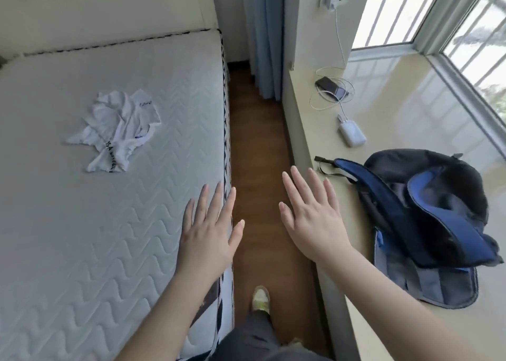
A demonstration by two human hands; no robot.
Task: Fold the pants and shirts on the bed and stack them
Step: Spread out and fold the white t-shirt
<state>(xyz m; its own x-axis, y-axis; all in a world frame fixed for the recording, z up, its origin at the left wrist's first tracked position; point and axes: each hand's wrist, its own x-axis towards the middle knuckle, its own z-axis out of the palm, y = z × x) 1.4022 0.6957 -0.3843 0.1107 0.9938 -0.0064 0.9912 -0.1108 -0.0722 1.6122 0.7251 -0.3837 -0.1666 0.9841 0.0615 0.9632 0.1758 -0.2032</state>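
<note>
Filling the left half of the view: the bed (68, 237), a bare quilted mattress. Running along the right, under the window: a pale sill ledge (397, 119), carrying a dark blue backpack (427, 223), a white power bank (352, 134) and a phone (330, 87) on a cable. Lying crumpled on the mattress, well apart from both hands: a white shirt (120, 130), the only garment showing; no pants in view. Looking light, soft and limp, likely sagging wherever lifted, so probably best pinching at the shoulders or hem edge and shaking flat before folding. Hovering palm-down over the mattress's near edge: left hand (209, 232), fingers straight and spread, gripping nothing. Hanging over the floor gap beside the ledge: right hand (315, 218), likewise flat and splayed, holding nothing. Folding not yet begun, by the look of it.
</note>
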